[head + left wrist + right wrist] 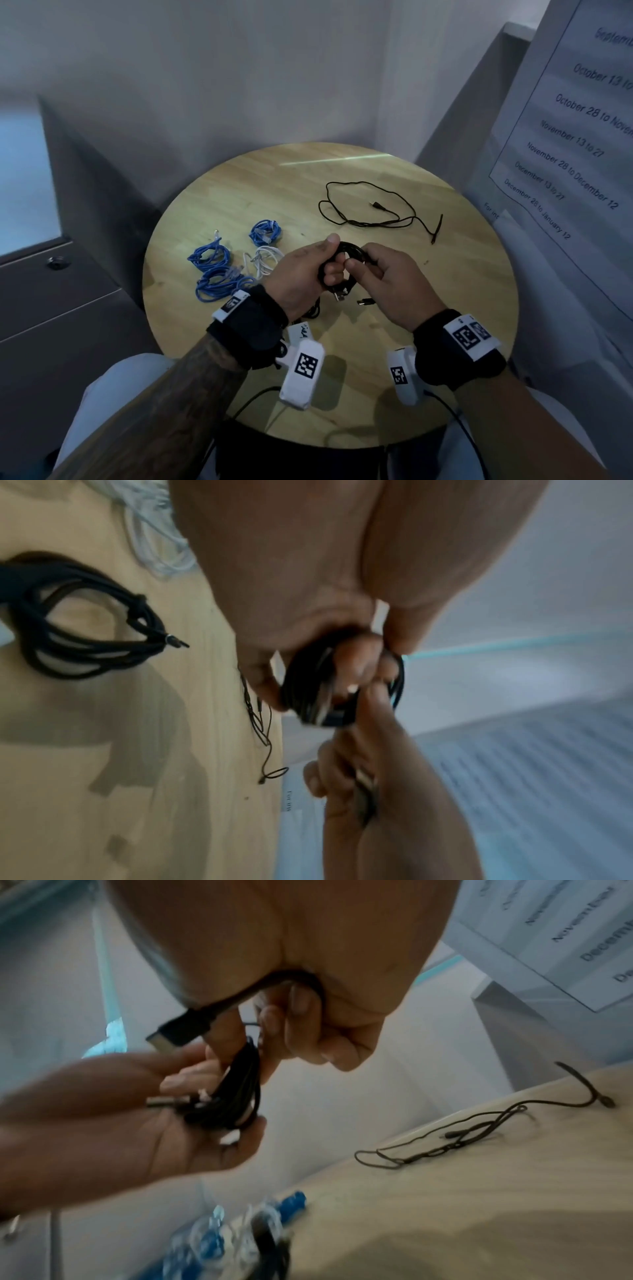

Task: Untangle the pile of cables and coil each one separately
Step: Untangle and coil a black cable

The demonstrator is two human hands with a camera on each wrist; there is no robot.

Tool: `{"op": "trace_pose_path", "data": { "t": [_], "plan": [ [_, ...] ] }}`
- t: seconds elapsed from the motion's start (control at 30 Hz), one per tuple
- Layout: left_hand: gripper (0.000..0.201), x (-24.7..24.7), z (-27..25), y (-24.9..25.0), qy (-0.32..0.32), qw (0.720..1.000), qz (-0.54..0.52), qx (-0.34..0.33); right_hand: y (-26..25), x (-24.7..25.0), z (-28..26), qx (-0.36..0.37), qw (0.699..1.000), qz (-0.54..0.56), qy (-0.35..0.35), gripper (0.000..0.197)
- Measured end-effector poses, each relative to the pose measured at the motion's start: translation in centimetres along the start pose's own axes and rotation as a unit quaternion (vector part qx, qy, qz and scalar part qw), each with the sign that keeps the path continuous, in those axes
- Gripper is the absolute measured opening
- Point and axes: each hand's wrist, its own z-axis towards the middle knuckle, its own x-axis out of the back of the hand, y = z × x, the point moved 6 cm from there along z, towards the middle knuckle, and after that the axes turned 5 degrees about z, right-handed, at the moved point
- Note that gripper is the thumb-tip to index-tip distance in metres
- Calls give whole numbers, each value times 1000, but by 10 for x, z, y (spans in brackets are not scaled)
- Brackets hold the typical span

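Left hand (pixel 301 274) grips the coiled black cable (pixel 346 251), fingers curled through the loops, above the round light wooden surface (pixel 445 308). My right hand (pixel 387 277) pinches the same coil from the other side; one USB plug (pixel 174 1031) of that cable hangs from its palm. Both hands hold the coil clear of the surface, near its middle. I see a thin black cable (pixel 370 212) lying loose and uncoiled on the far right of the surface, well apart from the hands. Three blue coiled cables (pixel 212 260) lie at the left, with a white coiled cable (pixel 263 260) just beside them. A second black coil (pixel 85 631) rests on the surface under my left wrist.
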Motion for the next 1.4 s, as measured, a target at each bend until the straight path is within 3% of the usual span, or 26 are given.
{"op": "trace_pose_path", "data": {
  "t": [0.17, 0.27, 0.4, 0.53, 0.8, 1.07, 1.17, 1.2, 1.3, 1.4],
  "plan": [
    [30, 19, 7, 2, 121, 991, -42, -35, 10, 2, 3, -22, 999, -21, 18, 43],
    [27, 37, 14, 3, 150, 985, -75, -33, 20, 9, 7, -37, 999, -23, 26, 36],
    [36, 41, 17, -9, 117, 987, -107, 22, 16, 6, 9, -14, 999, 1, 53, 23],
    [40, 22, 10, -9, 64, 987, -132, 64, 25, -3, 13, -85, 979, 156, 98, 9],
    [43, 10, 6, -14, 59, 981, -160, 90, 25, -17, 7, -155, 942, 290, 59, 6],
    [37, 20, 14, -27, 117, 981, -144, 64, 19, -33, 4, -134, 947, 284, 64, 23],
    [39, 20, 15, -28, 129, 986, -94, 42, 14, -41, 0, -112, 963, 244, 25, 55],
    [40, 18, 14, -29, 125, 988, -84, 38, 13, -43, 0, -105, 968, 228, 29, 57],
    [43, 11, 11, -27, 95, 993, -61, 13, 11, -38, 3, -86, 966, 233, 71, 27],
    [46, 5, 10, -24, 70, 997, -20, -15, 12, -28, 6, -76, 967, 234, 71, 30]
  ]
}}
